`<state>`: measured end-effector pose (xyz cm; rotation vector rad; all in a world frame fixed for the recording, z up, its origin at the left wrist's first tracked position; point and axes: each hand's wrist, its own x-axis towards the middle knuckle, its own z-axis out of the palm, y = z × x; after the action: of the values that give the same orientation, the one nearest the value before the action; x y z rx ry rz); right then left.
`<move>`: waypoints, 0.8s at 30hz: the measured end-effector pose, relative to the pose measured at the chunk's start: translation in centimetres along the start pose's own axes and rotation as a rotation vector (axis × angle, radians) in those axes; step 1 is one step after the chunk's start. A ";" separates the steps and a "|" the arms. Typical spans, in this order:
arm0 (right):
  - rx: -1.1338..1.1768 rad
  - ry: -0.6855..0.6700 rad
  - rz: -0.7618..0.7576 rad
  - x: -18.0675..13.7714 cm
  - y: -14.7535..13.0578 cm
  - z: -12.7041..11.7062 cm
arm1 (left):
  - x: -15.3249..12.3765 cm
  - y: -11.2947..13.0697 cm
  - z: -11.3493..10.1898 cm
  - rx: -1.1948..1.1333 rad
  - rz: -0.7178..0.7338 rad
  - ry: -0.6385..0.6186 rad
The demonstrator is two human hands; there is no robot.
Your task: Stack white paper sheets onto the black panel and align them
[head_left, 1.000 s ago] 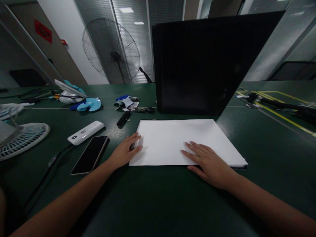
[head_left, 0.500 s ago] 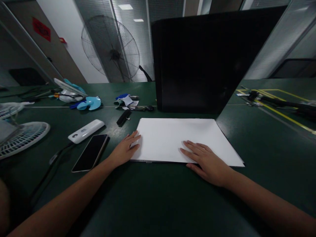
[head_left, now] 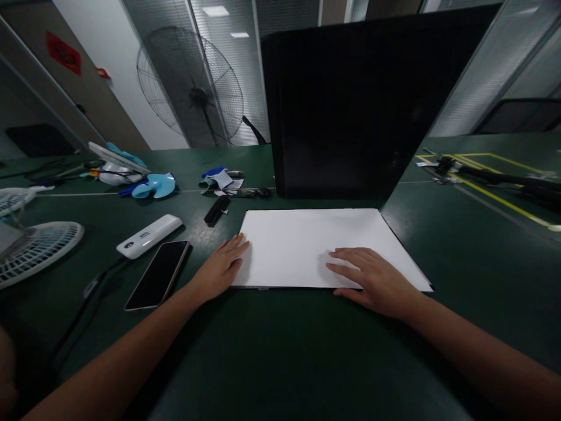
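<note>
A white sheet of paper [head_left: 289, 245] lies flat on the green table [head_left: 272, 351], with a dark edge showing along its right side. My left hand [head_left: 221, 266] rests at the sheet's left edge, fingers stretched onto the white surface. Over the right front part of the sheet is my right hand [head_left: 372, 278], its fingers spread and casting a shadow on the paper; the thumb reaches past the front edge. Neither hand grips anything. Whether the right fingertips touch the paper, I cannot tell.
Behind the sheet stands a large black panel [head_left: 359, 117]. To the left lie a phone [head_left: 158, 275], a white device with a cable [head_left: 149, 235], a small black object [head_left: 217, 209] and a white fan grille [head_left: 44, 248]. Black equipment [head_left: 495, 175] lies at the far right.
My right hand has shifted slightly right and away from me, its fingers looking a little raised. My left hand stays at the sheet's left edge. The camera view has turned slightly.
</note>
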<state>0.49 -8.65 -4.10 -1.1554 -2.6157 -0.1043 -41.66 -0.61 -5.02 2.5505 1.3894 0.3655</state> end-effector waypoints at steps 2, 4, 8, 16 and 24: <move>-0.047 0.086 -0.091 0.0 -0.1 -0.1 | -0.1 0.0 -0.1 0.007 0.011 -0.004; -0.072 0.172 -0.181 0.0 -0.3 -0.2 | -0.2 0.0 -0.2 0.009 0.020 -0.007; -0.115 0.302 -0.347 0.3 -0.6 -0.6 | -0.3 0.6 -0.5 0.037 0.018 0.039; -0.268 0.388 -0.577 0.7 -1.4 -1.2 | 0.1 2.5 -1.9 0.157 0.246 0.016; -0.322 0.472 -0.585 1.2 -1.9 -2.7 | -1.6 6.0 -3.5 0.400 0.496 0.082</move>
<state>-1.08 -9.59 -1.12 -0.3322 -2.4524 -0.8288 -38.87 -4.85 -0.08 3.2422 0.9030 0.2918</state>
